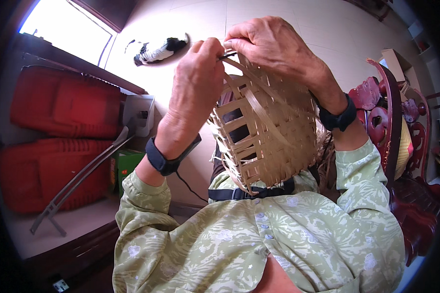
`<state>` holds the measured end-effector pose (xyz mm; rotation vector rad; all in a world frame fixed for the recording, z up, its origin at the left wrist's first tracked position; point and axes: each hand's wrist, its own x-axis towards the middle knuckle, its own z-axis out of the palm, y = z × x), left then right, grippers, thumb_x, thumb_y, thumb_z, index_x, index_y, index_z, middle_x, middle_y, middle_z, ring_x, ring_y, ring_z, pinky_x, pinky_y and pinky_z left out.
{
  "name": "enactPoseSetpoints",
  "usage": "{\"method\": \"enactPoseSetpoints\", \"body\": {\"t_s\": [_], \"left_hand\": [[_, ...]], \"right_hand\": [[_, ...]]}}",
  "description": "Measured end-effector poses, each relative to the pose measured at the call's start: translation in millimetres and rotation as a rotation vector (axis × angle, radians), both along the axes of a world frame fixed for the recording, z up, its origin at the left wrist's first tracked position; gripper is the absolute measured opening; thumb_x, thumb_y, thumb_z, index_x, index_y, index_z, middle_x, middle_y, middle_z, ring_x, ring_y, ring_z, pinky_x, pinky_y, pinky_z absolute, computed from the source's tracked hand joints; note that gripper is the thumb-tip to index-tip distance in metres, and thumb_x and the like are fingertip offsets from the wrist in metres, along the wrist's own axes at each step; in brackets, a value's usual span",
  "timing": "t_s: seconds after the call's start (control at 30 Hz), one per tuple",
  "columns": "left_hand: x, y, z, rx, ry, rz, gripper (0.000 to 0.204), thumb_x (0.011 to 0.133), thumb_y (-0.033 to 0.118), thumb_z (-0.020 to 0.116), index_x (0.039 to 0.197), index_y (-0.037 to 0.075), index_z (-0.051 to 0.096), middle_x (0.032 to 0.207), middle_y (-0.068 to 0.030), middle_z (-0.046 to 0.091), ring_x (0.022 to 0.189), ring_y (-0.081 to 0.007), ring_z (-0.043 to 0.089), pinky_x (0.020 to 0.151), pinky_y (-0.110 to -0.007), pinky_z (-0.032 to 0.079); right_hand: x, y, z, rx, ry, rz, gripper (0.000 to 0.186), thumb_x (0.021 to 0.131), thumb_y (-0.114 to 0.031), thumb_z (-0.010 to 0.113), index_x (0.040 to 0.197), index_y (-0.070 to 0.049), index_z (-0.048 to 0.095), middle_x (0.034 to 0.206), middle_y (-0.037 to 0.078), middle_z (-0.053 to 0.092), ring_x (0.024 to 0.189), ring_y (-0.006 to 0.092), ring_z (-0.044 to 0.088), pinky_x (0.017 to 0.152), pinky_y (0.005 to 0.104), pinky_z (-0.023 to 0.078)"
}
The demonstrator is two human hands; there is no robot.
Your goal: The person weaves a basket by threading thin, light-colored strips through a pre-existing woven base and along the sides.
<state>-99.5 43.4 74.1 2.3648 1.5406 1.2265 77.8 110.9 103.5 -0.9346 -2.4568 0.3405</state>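
A half-woven basket (pixel 283 128) of pale bamboo strips rests against my lap and waist. Its left side shows square gaps, while the right side is tightly woven. My left hand (pixel 198 72) is closed at the basket's far rim, and a thin dark tool (pixel 227 55) pokes out between its fingers; the tool's other end is hidden. Beside it, my right hand (pixel 275 48) pinches thumb against fingers at the rim, on what looks like a strip end. A loose strip (pixel 266 113) slants across the weave.
Two red plastic chairs or seats (pixel 66 102) stand at left, near a long grey metal frame (pixel 83 176) and a green box (pixel 127 163). A black-and-white animal (pixel 156 51) lies on the pale floor ahead. A carved dark-red wooden chair (pixel 393 122) is close on the right.
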Motion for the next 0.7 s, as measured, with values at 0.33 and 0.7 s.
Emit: {"method": "enactPoseSetpoints", "body": {"t_s": [0.33,0.7], "left_hand": [[21.1,17.5,-3.8,0.038,0.103,0.355,0.019,0.086,0.006,0.072,0.093,-0.001,0.055,0.09,-0.0202,0.066,0.077,-0.036,0.068,0.065,-0.044,0.054],[19.8,25.2,-6.0,0.009,0.176,0.317,0.021,0.085,0.0,0.066,0.1,-0.005,0.051,0.095,-0.0248,0.062,0.078,-0.0417,0.069,0.065,-0.045,0.059]], "right_hand": [[-4.0,18.6,10.6,-0.168,-0.1,-0.02,0.034,0.094,-0.036,0.066,0.089,-0.006,0.079,0.067,0.009,0.068,0.059,0.0181,0.062,0.064,0.0329,0.052],[-9.3,29.8,1.9,-0.243,-0.053,-0.005,0.028,0.091,-0.031,0.07,0.094,-0.004,0.077,0.078,0.008,0.072,0.066,0.0143,0.064,0.064,0.0296,0.053]]}}
